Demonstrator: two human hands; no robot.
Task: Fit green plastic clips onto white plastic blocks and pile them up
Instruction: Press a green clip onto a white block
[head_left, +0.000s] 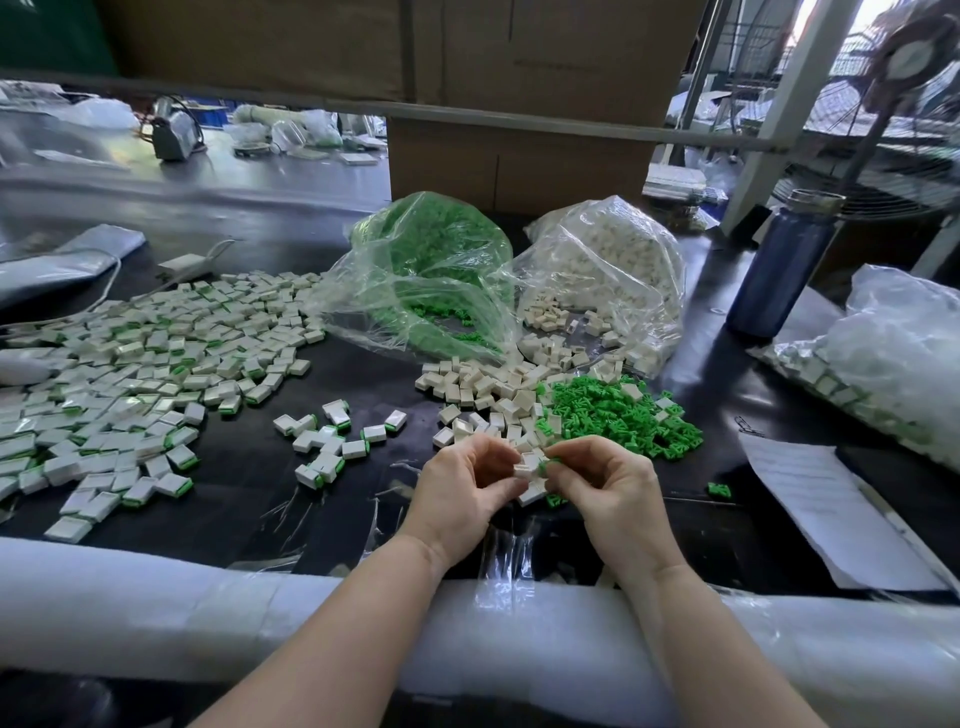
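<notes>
Between the two hands, just above the dark table (322, 525): a white block (525, 467), pinched by the left hand (457, 493) with fingers curled round its left side. Against the block's right edge, a green clip (546, 466), pinched in the fingertips of the right hand (608, 493). Touching, though how far seated cannot be told. Under the hands, another block and clip (555, 500) on the table. Just beyond the knuckles, loose blocks (483, 389) heaped beside loose clips (618, 415). Behind those, a clear bag of clips (431, 270) and a clear bag of blocks (608, 270), both open toward the heaps. Left of the hands, a small cluster of fitted blocks (332, 441); farther left, a wide pile (130, 374) of the same. Far right, paper (810, 509), a blue bottle (779, 270). Nearest edge, white foam (156, 613) under both forearms.
</notes>
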